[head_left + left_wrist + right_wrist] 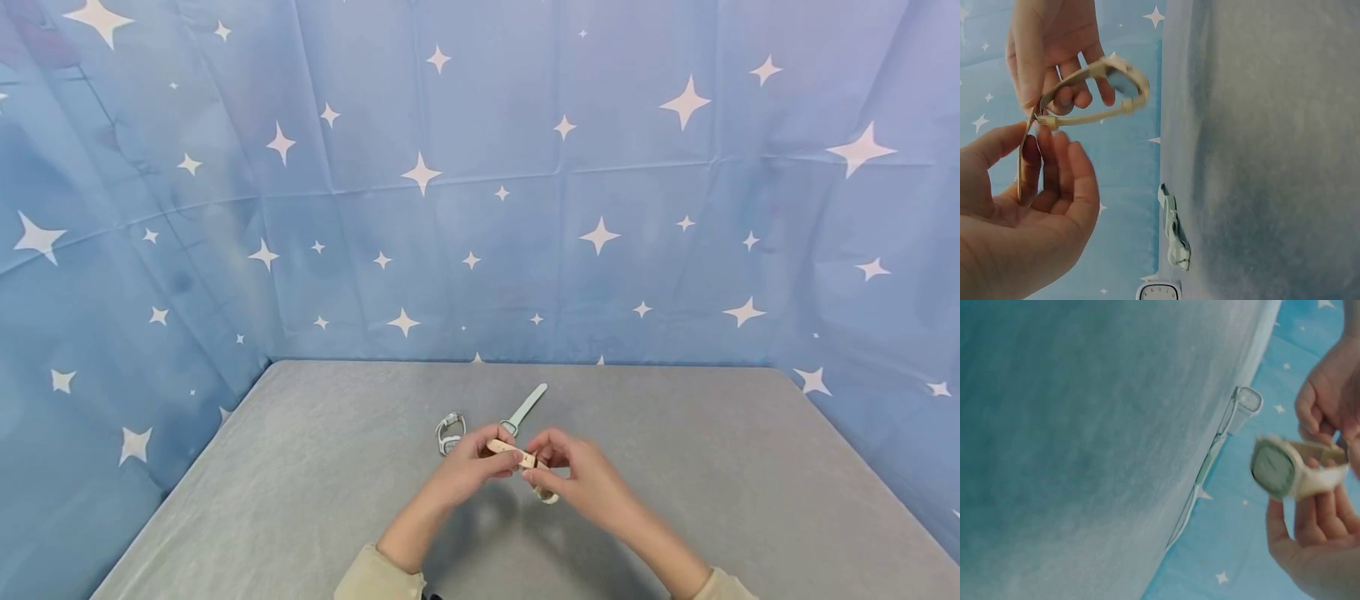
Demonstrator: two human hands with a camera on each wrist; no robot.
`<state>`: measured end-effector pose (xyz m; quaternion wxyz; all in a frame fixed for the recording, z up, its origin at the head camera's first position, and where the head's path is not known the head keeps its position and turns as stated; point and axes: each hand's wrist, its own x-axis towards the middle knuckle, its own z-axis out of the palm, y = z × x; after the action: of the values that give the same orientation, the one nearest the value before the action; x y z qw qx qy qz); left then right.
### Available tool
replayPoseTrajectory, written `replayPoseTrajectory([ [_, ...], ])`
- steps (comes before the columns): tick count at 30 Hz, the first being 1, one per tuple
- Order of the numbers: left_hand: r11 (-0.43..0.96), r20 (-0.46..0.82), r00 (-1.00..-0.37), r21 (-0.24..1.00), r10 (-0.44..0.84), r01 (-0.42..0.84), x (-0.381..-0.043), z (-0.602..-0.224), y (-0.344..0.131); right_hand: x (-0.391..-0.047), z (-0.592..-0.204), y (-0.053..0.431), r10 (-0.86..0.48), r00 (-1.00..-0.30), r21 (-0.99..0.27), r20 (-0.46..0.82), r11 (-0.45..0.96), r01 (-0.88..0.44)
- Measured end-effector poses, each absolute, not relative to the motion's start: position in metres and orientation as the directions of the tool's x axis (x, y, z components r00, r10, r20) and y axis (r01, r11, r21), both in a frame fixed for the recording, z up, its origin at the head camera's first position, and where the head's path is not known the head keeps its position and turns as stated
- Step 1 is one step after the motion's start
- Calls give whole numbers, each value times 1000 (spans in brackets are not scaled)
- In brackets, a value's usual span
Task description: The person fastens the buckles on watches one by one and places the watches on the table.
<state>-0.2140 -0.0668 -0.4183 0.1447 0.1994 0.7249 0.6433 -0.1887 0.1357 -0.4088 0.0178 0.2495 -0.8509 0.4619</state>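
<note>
A cream wristwatch [1275,467] is held between both hands above the grey table, its strap bent into a loop. My left hand [465,471] pinches the long, free strap end [1020,165] between thumb and fingers. Around the buckle [1047,120], the thumb and fingers of my right hand [588,479] grip the strap. The strap passes through the buckle there, with its tip sticking out toward the left hand. In the right wrist view the round-cornered dial faces the camera, away from the fingers.
Just beyond the hands, a white watch [450,433] with a looped band lies on the table [300,483]. A pale green watch [527,406] lies beside it, strap stretched toward the back. A blue star-patterned curtain [495,225] surrounds the table's back and sides.
</note>
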Motion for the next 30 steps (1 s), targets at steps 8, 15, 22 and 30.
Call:
replayPoseTrajectory([
  [8,120,157,-921,970,356,211,-211,-410,-61,-190,-404,134,-399,-838,-662,373,518,-542],
  [15,129,138,-922,972,363,196,-210,-413,-56,-188,-404,135,-357,-833,-631,422,544,-553],
  [22,119,169,-895,964,412,237,-211,-415,-54,-187,-403,137,-309,-806,-591,504,557,-583],
  [30,97,196,-890,962,412,256,-210,-412,-54,-187,-404,141,-310,-859,-712,408,481,-511],
])
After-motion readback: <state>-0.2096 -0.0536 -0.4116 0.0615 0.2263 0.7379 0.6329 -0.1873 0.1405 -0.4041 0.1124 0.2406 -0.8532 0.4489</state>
